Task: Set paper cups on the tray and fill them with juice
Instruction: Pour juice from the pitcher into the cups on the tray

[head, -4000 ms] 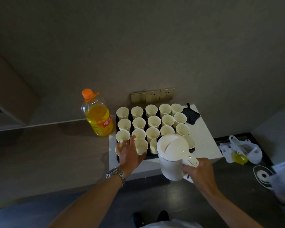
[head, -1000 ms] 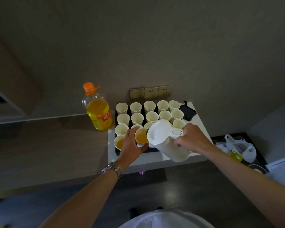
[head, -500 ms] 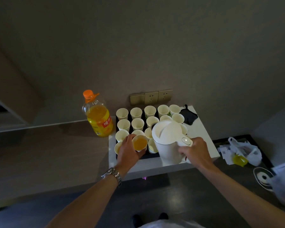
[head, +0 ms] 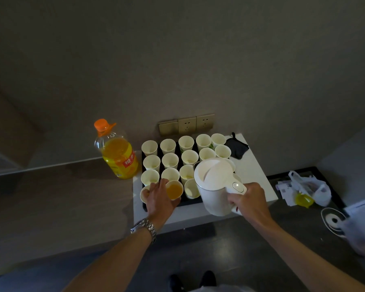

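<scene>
While the left hand [head: 159, 199] grips a filled cup [head: 174, 191] at the tray's [head: 190, 202] near edge, the right [head: 248, 200] holds the kettle [head: 215, 186].

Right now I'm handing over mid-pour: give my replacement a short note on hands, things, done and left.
Left hand: grips the filled cup in the tray's front row.
Right hand: grips the white kettle by its handle, upright, not pouring.
Done: cups are set on the tray; that cup holds juice. The front-left cup is mostly hidden by the hand.
Left: the other cups look empty; fill them. Juice bottle stands capped to the tray's left.
</scene>
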